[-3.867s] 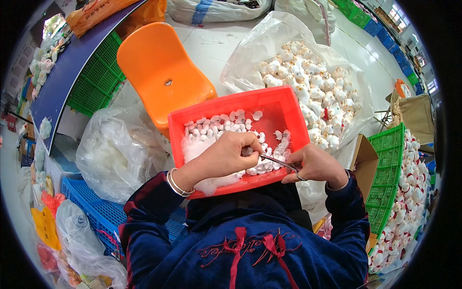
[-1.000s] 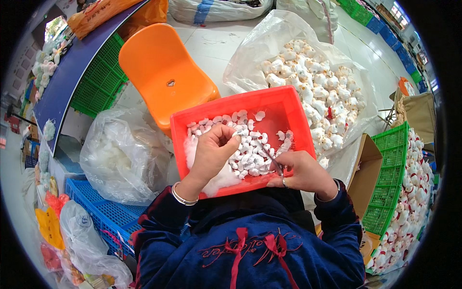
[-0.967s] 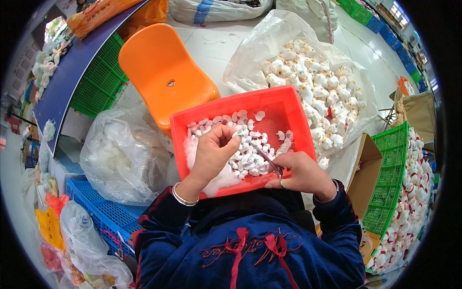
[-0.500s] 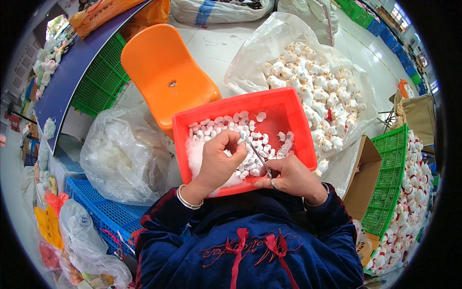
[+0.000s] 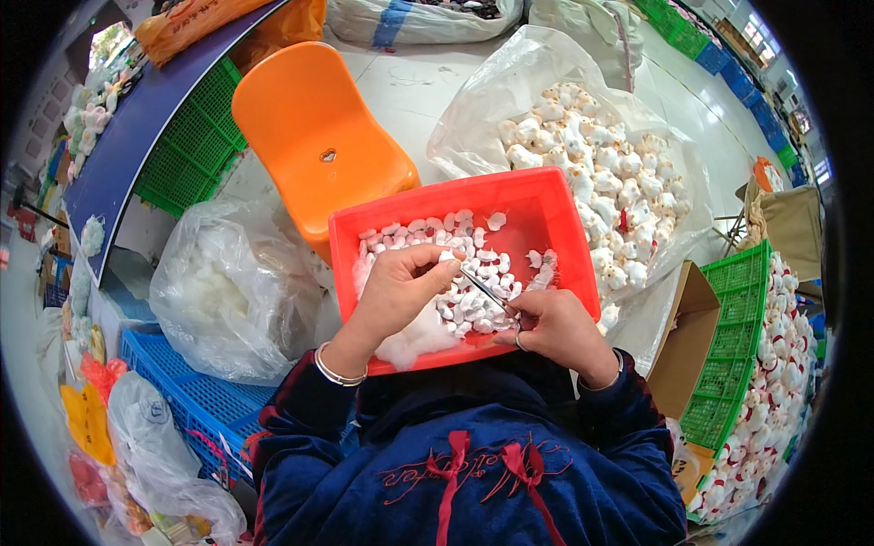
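Note:
Over a red plastic tub [image 5: 492, 187], my left hand [image 5: 393, 289] pinches a small white fabric piece [image 5: 446, 256] between thumb and fingers. Steel forceps [image 5: 484, 288] are gripped in my right hand [image 5: 557, 329], and their tips reach up to the piece at my left fingertips. Whether the tips are inside it, I cannot tell. In the tub lie many small white curved pieces [image 5: 482, 314], heaped mostly at the left and middle. A tuft of white stuffing [image 5: 414, 341] sits at the near left, beneath my left wrist.
An orange chair [image 5: 314, 136] stands beyond the tub. To the left are a clear bag of stuffing [image 5: 228, 291] and a blue crate [image 5: 196, 387]. White plush parts [image 5: 601, 182] fill an open bag at right, near a cardboard box [image 5: 687, 337] and green crate [image 5: 733, 337].
My left hand has shifted slightly left and turned, showing more of its back. More of the stuffing tuft shows beneath it. The forceps tips have dropped slightly and remain at the left fingertips.

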`<state>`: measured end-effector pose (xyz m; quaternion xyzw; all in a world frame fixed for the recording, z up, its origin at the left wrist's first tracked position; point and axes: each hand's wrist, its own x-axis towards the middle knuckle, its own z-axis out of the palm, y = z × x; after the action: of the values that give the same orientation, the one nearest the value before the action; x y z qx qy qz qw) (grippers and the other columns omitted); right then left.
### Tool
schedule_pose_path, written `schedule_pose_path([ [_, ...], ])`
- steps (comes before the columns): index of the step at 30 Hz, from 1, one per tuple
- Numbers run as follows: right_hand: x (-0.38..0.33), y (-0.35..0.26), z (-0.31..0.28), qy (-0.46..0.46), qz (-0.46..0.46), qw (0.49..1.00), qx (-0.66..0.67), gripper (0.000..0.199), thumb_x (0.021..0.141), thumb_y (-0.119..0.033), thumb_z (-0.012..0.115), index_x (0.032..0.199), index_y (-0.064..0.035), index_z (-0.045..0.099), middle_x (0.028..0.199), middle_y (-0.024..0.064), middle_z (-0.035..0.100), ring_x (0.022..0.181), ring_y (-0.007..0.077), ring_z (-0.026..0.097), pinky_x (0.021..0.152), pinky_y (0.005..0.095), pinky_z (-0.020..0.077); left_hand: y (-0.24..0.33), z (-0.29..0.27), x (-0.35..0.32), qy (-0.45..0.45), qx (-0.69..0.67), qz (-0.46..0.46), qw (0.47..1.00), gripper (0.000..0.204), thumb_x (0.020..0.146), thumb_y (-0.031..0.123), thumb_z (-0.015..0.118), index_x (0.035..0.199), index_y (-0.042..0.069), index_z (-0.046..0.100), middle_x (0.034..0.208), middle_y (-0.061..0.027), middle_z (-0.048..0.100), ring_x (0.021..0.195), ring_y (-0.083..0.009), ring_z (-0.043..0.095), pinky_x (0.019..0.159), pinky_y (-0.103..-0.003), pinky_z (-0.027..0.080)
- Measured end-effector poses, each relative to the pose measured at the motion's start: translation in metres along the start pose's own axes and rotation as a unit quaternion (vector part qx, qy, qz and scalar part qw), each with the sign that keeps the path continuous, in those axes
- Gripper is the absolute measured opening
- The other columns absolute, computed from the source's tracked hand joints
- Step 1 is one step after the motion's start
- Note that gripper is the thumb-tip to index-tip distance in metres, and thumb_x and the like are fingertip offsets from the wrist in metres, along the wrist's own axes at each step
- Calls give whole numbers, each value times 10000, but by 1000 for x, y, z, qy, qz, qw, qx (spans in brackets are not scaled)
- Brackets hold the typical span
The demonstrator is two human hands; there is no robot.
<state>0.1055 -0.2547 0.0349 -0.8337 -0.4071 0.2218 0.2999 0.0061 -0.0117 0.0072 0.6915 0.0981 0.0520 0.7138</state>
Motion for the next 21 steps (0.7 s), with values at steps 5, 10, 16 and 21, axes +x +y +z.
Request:
schedule_pose_path([
  [5,7,-6,-9,-13,-23,999,-36,329,785,-295,857,962,-48,731,779,130,679,751,330,683,675,427,530,7,-4,0,-86,-20,-14,996,237,1023,116,650,1196,-13,747,885,1,687,765,-56,597,692,-219,493],
  [10,9,-3,-11,-17,-98,994,-35,396,785,-248,840,1094,-39,707,946,167,677,908,357,679,779,447,539,14,-17,-5,-121,-56,34,991,251,1044,140,621,1197,-21,738,930,-10,667,756,-62,593,714,-231,510],
  [16,17,-6,-33,-121,25,991,-45,363,809,-224,806,1109,-47,702,946,163,677,916,363,673,793,443,537,19,-47,-20,30,67,12,997,174,998,75,651,1084,-35,755,858,-25,671,711,-73,599,652,-234,486],
  [21,31,10,-45,-54,-76,982,-166,406,750,-195,823,1100,-41,689,995,156,663,980,346,644,857,436,521,19,-61,-38,-81,254,-35,963,136,944,133,716,914,1,731,742,-50,697,686,-153,667,633,-309,521],
])
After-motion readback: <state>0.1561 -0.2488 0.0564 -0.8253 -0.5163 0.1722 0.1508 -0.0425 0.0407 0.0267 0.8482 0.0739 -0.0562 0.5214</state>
